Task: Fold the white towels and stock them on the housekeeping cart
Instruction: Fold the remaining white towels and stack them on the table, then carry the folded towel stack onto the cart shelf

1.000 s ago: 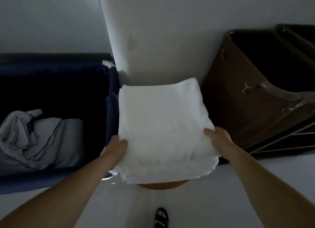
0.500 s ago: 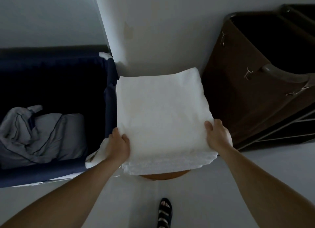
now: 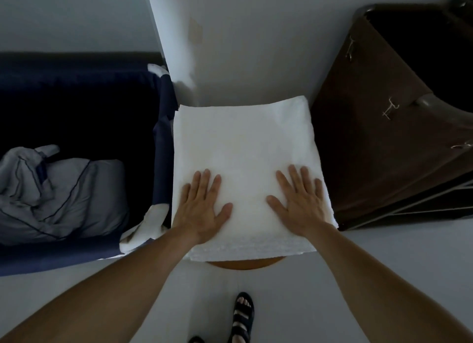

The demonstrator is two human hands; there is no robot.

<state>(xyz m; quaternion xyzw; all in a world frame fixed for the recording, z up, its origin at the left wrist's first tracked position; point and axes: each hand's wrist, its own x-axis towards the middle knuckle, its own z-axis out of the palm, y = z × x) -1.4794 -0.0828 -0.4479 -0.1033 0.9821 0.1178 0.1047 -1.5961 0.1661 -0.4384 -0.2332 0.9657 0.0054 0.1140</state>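
Head view gives me the folded white towels [image 3: 243, 142] at the centre of the frame, stacked on a round wooden surface [image 3: 245, 263] whose edge shows just below them, between a navy bin [image 3: 162, 137] on the left and a brown hamper [image 3: 371, 150] on the right. My left hand [image 3: 202, 209] and right hand [image 3: 303, 204] both lie flat on the near part of the top towel, fingers straight and slightly spread, gripping nothing. Crumpled grey linen [image 3: 64, 196] lies in the navy bin at middle left.
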